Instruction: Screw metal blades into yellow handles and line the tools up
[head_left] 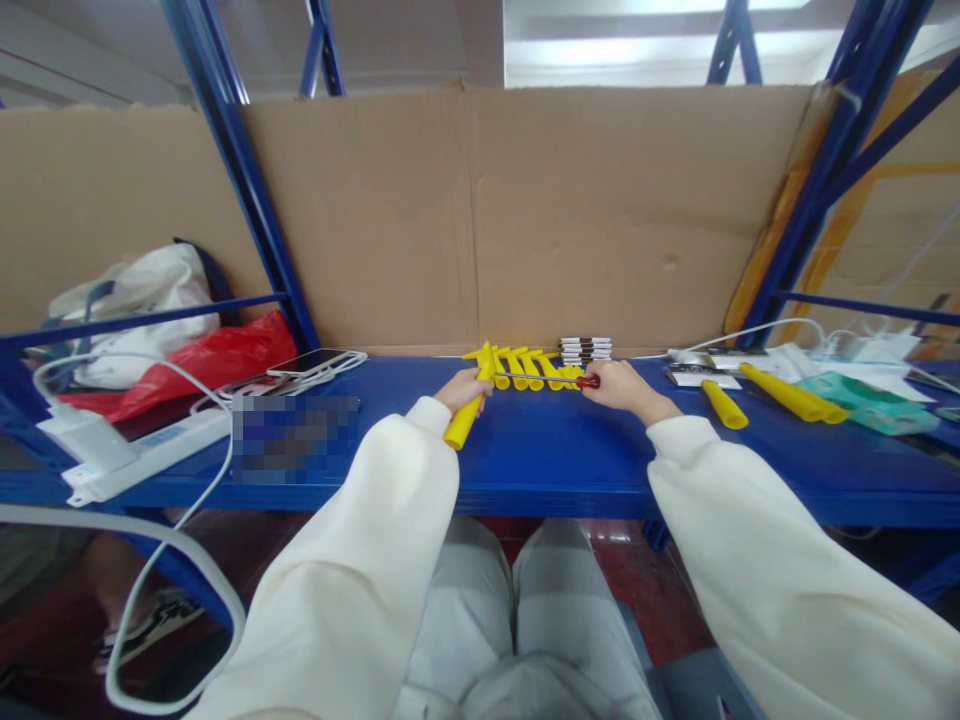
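Note:
My left hand (463,387) is closed round a yellow plastic handle (464,426) with a wider head at its far end; the handle's round lower end points towards me. In my right hand (624,387) is a screwdriver (590,382), gripped by its red handle. Its metal shaft lies level and points left, with the tip at the head of the yellow handle; whether it touches a screw is too small to tell. Just behind the hands, several similar yellow handles (531,368) lie in a slanted row on the blue table (555,430).
A stack of small black-and-white packs (586,350) stands against the cardboard wall (600,220). More yellow handles (787,393) and a green plastic bag (870,402) lie at right. At left are a phone (307,362), a power strip (150,455) with cables and a red bag (217,360).

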